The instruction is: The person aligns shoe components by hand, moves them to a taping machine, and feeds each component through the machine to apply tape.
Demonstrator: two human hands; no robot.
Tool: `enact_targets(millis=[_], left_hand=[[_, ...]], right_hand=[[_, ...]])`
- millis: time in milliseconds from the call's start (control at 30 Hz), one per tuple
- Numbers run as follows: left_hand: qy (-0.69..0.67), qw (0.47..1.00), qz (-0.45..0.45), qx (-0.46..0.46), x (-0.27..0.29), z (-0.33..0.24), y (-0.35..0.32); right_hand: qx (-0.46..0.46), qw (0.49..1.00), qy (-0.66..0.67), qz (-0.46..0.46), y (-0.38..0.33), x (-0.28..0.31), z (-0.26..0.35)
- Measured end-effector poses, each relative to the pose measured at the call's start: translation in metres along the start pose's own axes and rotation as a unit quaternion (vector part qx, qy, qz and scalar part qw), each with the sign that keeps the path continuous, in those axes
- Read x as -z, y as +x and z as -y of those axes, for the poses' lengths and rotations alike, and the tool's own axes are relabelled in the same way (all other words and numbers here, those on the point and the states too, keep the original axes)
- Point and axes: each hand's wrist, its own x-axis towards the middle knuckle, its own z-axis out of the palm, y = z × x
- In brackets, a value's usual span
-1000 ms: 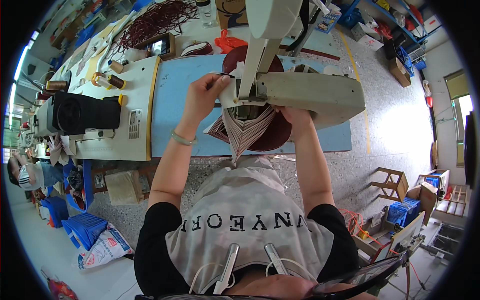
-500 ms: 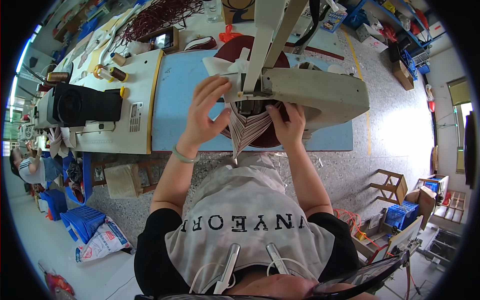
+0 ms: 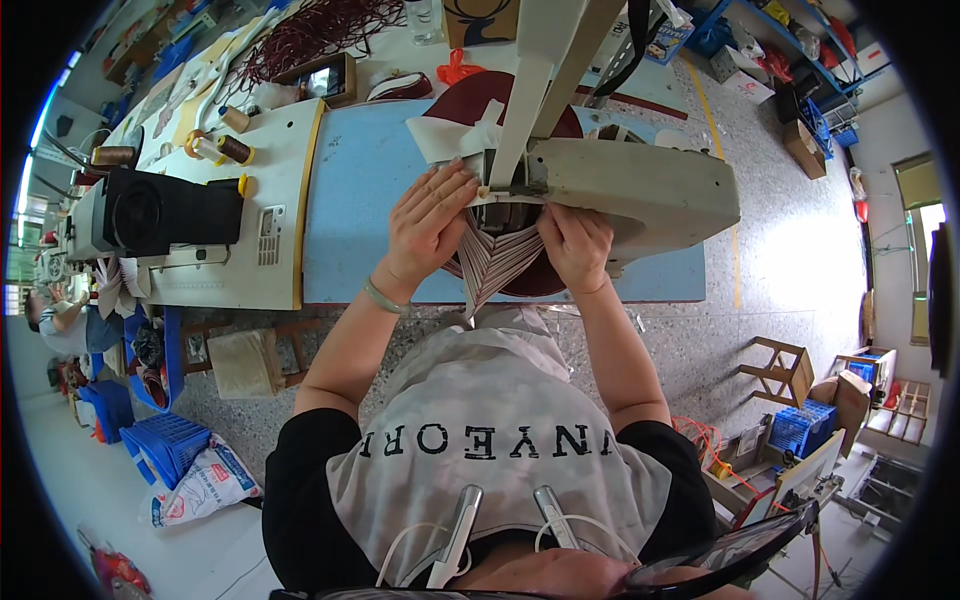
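Both hands, left hand (image 3: 428, 222) and right hand (image 3: 575, 243), press flat, fingers spread, on the striped fabric piece (image 3: 497, 265) beneath the sewing machine (image 3: 640, 190); steady, even feeding looks essential.

Under my left hand (image 3: 428, 228) and right hand (image 3: 575, 243) lies a striped piece (image 3: 495, 265) of soft-looking cloth, ribbed with pale and dark red lines, matt. The sewing machine (image 3: 640, 190) has a smooth painted metal body, cream and slightly dull. The bench (image 3: 350, 200) top is a flat matt blue sheet, with a glossy cream plastic panel (image 3: 255, 200) beside it. The floor (image 3: 800, 270) is speckled polished stone, shiny where light falls.
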Motion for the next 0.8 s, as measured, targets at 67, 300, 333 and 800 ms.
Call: enact_targets(millis=[67, 300, 333, 800], left_hand=[[-0.004, 1.0, -0.001, -0.006, -0.001, 0.001, 0.001], [-0.043, 0.999, 0.003, 0.015, -0.002, 0.004, 0.004], [-0.047, 0.999, 0.009, 0.015, -0.001, 0.004, 0.003], [-0.145, 0.942, 0.108, 0.284, -0.036, -0.07, -0.112]], right_hand=[[0.005, 1.0, -0.011, 0.008, -0.002, 0.0, -0.001], [-0.016, 1.0, 0.006, -0.004, 0.005, 0.0, 0.001], [-0.032, 0.999, 0.016, -0.006, 0.004, 0.0, 0.003], [-0.139, 0.94, 0.138, 0.28, -0.004, 0.022, 0.007]])
